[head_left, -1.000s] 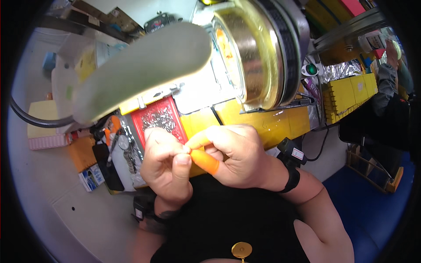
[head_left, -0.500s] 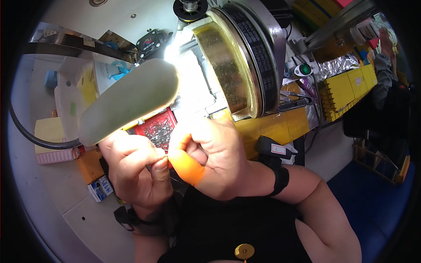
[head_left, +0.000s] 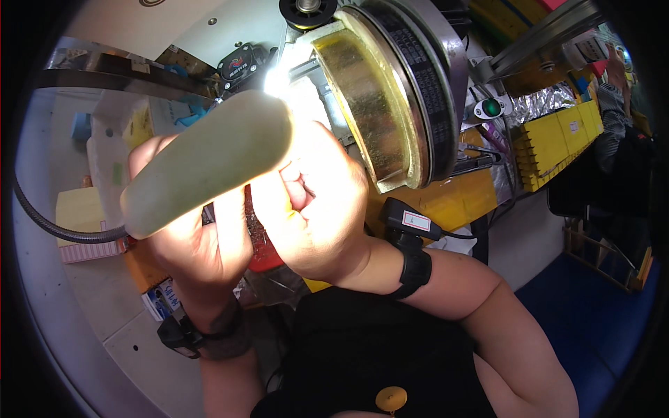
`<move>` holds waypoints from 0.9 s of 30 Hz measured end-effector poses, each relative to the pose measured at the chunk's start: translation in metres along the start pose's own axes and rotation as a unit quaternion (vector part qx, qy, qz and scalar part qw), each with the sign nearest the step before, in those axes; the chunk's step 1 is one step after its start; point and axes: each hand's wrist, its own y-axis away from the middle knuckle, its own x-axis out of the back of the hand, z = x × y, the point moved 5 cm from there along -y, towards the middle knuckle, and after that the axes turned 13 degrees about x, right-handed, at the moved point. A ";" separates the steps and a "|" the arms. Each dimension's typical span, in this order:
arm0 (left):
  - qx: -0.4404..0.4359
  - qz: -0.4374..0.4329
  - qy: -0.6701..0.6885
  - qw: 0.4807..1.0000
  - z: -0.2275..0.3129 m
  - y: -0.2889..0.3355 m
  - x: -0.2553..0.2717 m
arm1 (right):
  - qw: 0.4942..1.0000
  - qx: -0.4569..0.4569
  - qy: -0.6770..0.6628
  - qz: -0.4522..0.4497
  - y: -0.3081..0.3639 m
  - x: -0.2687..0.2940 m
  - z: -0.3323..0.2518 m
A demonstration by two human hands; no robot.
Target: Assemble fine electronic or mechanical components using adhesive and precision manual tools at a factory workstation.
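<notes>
A pale greenish lamp head (head_left: 209,164) hangs over my work and covers part of both hands' surroundings. My left hand (head_left: 198,247) is raised beneath it, and the lamp hides its fingertips. To its right, my right hand (head_left: 317,209) is closed with curled fingers under the bright light; an orange finger cot on its thumb looks washed out. Glare hides whatever its fingertips may hold. Below and between my hands shows part of a red tray (head_left: 265,256) with small bits in it. A large drum-like wheel with a black belt (head_left: 411,90) stands close beyond my right hand.
A flexible lamp neck (head_left: 59,228) curves in from the left. Yellow bins (head_left: 561,139) and a green button (head_left: 491,108) are at the right. A black spool (head_left: 306,10) sits at the top. A person's striped sleeve (head_left: 614,111) shows at the far right.
Both hands have moved up and away from me, from over the red tray toward the lamp's light. My left fingertips, visible earlier in a pinch, are now behind the lamp head.
</notes>
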 end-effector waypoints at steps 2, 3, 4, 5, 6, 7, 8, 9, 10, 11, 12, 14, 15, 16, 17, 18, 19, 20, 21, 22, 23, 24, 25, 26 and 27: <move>0.065 0.004 0.046 0.997 -0.003 -0.002 -0.005 | 1.000 0.012 -0.026 0.005 0.003 -0.002 0.007; 0.066 0.003 0.046 0.997 -0.002 -0.003 -0.006 | 0.998 0.025 -0.052 0.011 0.004 -0.003 0.009; 0.071 -0.002 0.051 0.996 -0.001 -0.005 -0.007 | 0.998 0.024 -0.051 0.011 0.004 -0.005 0.010; 0.078 -0.007 0.055 0.995 0.000 -0.006 -0.007 | 0.990 0.002 -0.134 0.032 0.004 -0.008 0.013; 0.079 -0.008 0.055 0.995 0.001 -0.007 -0.007 | 0.975 -0.020 -0.215 0.054 0.005 -0.010 0.016; 0.071 -0.020 0.040 0.996 0.004 -0.007 -0.008 | 0.975 -0.022 -0.215 0.054 0.004 -0.009 0.017; 0.064 -0.031 0.023 0.997 0.006 -0.006 -0.009 | 0.976 0.001 -0.215 0.048 0.002 -0.009 0.016; 0.067 -0.032 0.022 0.997 0.006 -0.004 -0.010 | 0.976 0.024 -0.214 0.042 0.001 -0.009 0.015; 0.077 -0.015 0.032 0.996 0.005 -0.002 -0.010 | 0.975 0.021 -0.215 0.043 0.000 -0.009 0.017; 0.088 0.002 0.042 0.995 0.005 0.001 -0.010 | 0.980 0.032 -0.195 0.032 0.001 -0.008 0.017; 0.090 -0.001 0.041 0.995 0.008 0.002 -0.011 | 0.983 0.042 -0.175 0.021 0.001 -0.007 0.017; 0.171 0.013 0.084 0.982 0.007 0.004 -0.011 | 0.982 0.038 -0.185 0.021 -0.002 -0.008 0.014; 0.172 0.009 0.081 0.982 0.007 0.005 -0.011 | 0.980 0.038 -0.196 0.018 -0.003 -0.009 0.014; 0.162 0.009 0.058 0.985 0.008 0.006 -0.011 | 0.982 0.051 -0.179 0.007 -0.002 -0.008 0.016; 0.150 0.010 0.036 0.988 0.008 0.005 -0.010 | 0.982 0.051 -0.182 0.011 -0.003 -0.007 0.017; 0.158 0.015 0.026 0.987 0.007 0.009 -0.011 | 0.984 0.050 -0.168 0.010 -0.004 -0.006 0.018; 0.156 0.013 0.023 0.987 0.006 0.013 -0.011 | 0.987 0.049 -0.154 0.009 -0.004 -0.006 0.018; 0.163 0.025 0.027 0.986 0.004 0.017 -0.011 | 0.986 0.050 -0.156 0.011 -0.003 -0.003 0.017; 0.171 0.037 0.030 0.984 0.003 0.021 -0.009 | 0.991 0.047 -0.129 -0.003 -0.003 -0.002 0.017; 0.189 0.013 0.014 0.982 0.000 0.026 -0.006 | 0.994 0.043 -0.102 -0.017 -0.003 -0.002 0.017; 0.189 0.013 0.012 0.982 0.000 0.025 -0.005 | 0.994 0.043 -0.103 -0.017 -0.003 -0.001 0.018; 0.127 -0.001 -0.013 0.992 0.006 0.023 -0.005 | 0.995 0.069 -0.072 -0.015 -0.004 -0.001 0.017; 0.066 -0.015 -0.037 0.997 0.013 0.022 -0.006 | 0.995 0.095 -0.041 -0.013 -0.005 0.000 0.016; 0.062 -0.024 -0.037 0.997 0.014 0.023 -0.006 | 0.995 0.093 -0.041 -0.014 -0.006 0.001 0.017; 0.065 -0.024 -0.036 0.997 0.014 0.023 -0.004 | 0.993 0.117 -0.016 -0.018 -0.008 0.002 0.016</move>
